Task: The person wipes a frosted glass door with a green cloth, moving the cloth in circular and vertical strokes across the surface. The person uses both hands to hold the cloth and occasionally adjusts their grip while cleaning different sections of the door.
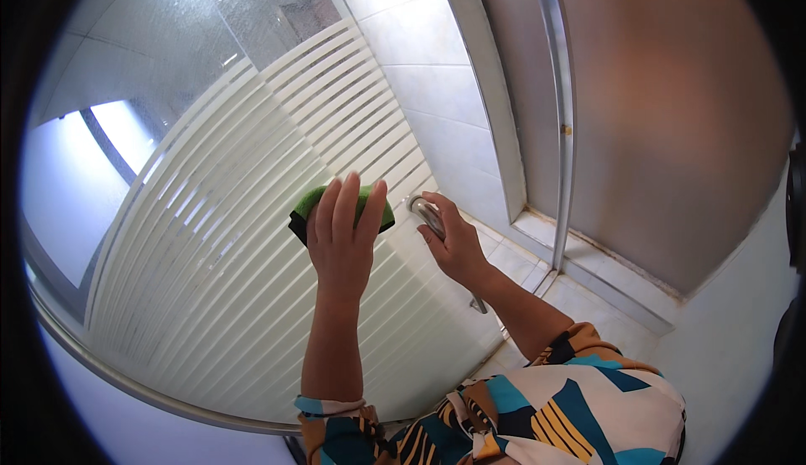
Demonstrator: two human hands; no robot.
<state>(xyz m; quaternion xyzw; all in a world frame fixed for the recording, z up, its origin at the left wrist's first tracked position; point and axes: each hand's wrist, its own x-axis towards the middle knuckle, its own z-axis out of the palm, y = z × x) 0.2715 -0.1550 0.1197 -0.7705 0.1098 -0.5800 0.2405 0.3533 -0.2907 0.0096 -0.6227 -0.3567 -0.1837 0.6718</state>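
My left hand (pixel 343 226) presses a folded green microfiber cloth (pixel 308 199) with black edging against a glass shower door (pixel 239 263). Its fingers lie over the cloth; the thumb is hidden. White frosted stripes run across the door, with plainer, see-through glass above them. To the right, my right hand (pixel 454 241) grips the upper end of the door's metal bar handle (pixel 429 216), thumb on the near side. The handle's lower end shows below that wrist.
White wall tiles (pixel 425 30) rise behind the door. A metal frame post (pixel 562 150) stands at the right, beside a brownish panel (pixel 661 119) and a low tiled sill (pixel 620 295). A metal rail (pixel 157 396) borders the door's near edge.
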